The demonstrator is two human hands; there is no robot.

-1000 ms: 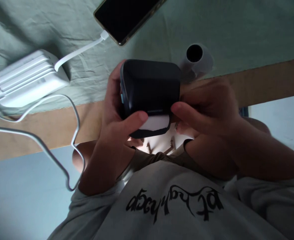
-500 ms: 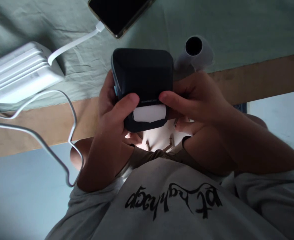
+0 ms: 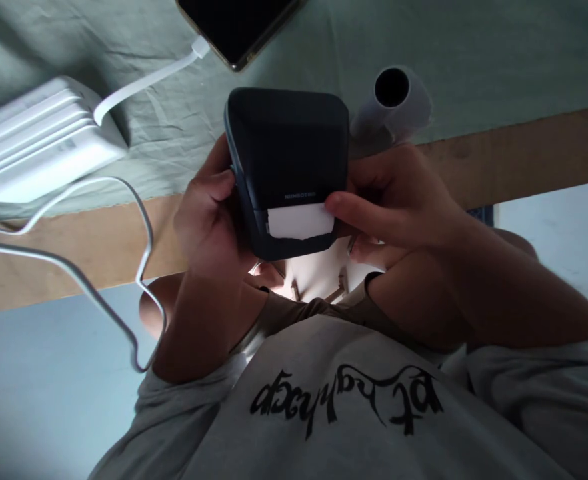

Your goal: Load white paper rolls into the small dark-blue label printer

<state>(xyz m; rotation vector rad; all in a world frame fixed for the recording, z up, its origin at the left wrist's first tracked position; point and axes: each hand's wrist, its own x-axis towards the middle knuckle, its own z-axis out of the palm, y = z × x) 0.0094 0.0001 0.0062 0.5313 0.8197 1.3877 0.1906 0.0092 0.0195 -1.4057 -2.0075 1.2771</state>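
Note:
Both my hands grip a dark, rounded label printer (image 3: 288, 143) in front of my lap, near the table's edge. A strip of white label paper (image 3: 301, 221) sticks out of its slot, its lower edge uneven. My left hand (image 3: 209, 217) wraps the printer's left side, with the thumb at that side edge. On the right side, my right hand (image 3: 397, 197) is closed on the printer, its thumb tip at the right end of the paper. The fingers beneath the printer are mostly hidden.
A roll of white paper (image 3: 399, 110) with a dark core lies behind my right hand on the green cloth (image 3: 499, 60). At the back is a phone (image 3: 239, 27), cabled to a white charging block (image 3: 49, 143). A loose white cable (image 3: 147, 250) hangs over the table's wooden edge (image 3: 524, 150).
My left thumb has moved off the printer's front face to its left side edge. The printer has risen slightly in view. My right hand keeps nearly the same hold.

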